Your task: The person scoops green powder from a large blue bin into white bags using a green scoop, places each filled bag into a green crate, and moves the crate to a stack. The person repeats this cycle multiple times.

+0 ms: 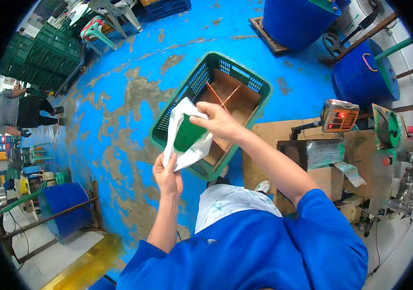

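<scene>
My left hand (168, 176) pinches the near edge of a white bag (193, 153), which looks like thin plastic. The thumb and fingers of my right hand (218, 120) grip its far edge. Between my hands the bag's mouth is spread wide, and green (189, 134) shows inside the opening; I cannot tell if that is its contents or something behind. Below the bag, a green plastic crate (263, 92) with slotted walls stands on the floor. Brown cardboard (235, 96) lines part of it, and two thin reddish-brown strips cross inside.
To the right, a scale display (340, 116) with red digits stands by a plastic-wrapped box (325, 153) and flattened cardboard (264, 140). Blue drums (298, 24) stand farther off. Another blue drum (66, 210) lies at lower left. A person (20, 112) stands near stacked green crates (46, 53).
</scene>
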A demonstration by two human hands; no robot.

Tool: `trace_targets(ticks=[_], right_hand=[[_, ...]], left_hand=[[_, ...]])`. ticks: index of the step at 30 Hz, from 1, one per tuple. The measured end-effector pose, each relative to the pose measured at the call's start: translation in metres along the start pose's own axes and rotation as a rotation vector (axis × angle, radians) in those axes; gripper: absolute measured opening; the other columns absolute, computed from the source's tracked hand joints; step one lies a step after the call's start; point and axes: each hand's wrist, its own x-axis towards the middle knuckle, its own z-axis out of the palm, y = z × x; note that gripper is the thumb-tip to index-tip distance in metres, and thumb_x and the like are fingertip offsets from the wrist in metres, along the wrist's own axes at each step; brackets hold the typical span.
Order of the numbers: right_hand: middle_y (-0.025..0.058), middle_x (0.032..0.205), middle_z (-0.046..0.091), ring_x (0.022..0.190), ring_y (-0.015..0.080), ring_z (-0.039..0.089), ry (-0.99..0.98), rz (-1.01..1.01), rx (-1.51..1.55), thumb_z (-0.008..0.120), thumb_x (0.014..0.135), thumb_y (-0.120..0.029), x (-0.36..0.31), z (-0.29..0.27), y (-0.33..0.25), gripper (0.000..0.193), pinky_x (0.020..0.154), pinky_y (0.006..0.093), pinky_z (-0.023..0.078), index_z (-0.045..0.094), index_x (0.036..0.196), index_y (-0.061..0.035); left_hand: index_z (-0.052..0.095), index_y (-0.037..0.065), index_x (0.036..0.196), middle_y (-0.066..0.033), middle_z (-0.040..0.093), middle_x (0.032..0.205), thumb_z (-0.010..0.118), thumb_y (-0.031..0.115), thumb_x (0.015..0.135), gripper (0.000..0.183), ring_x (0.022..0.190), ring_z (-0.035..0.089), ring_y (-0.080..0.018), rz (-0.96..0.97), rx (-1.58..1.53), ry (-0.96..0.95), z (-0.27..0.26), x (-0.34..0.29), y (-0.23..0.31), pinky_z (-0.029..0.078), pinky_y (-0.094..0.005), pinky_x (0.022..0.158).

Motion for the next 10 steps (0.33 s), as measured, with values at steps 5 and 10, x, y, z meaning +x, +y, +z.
trace_targets(ticks=[5, 10], right_hand=[[0.0024, 0.082, 0.046, 0.078, 0.0119, 0.045, -0.008, 0.461, 0.224, 0.063, 0.080, -0.016, 0.063, 0.086, 0.090, 0.025, 0.067, 0.0277, 0.039, 0.042, 0.091, -0.0083], [0.0136, 0.097, 0.054, 0.096, 0.0325, 0.053, 0.116, 0.444, -0.139, 0.060, 0.072, -0.006, 0.070, 0.077, 0.167, 0.034, 0.083, 0.0374, 0.041, 0.040, 0.099, -0.0106]], left_hand=[[0.045, 0.010, 0.067, -0.0015, 0.056, 0.070, 0.062, -0.004, 0.076, 0.024, 0.064, 0.056, -0.0115, -0.142, 0.168, 0.240, -0.084, 0.087, -0.050, 0.050, -0.0287, 0.060], [0.033, 0.013, 0.064, -0.0097, 0.057, 0.075, 0.057, -0.008, 0.067, 0.033, 0.061, 0.060, -0.0199, -0.390, 0.670, 0.069, -0.154, 0.151, -0.049, 0.049, -0.0304, 0.044]])
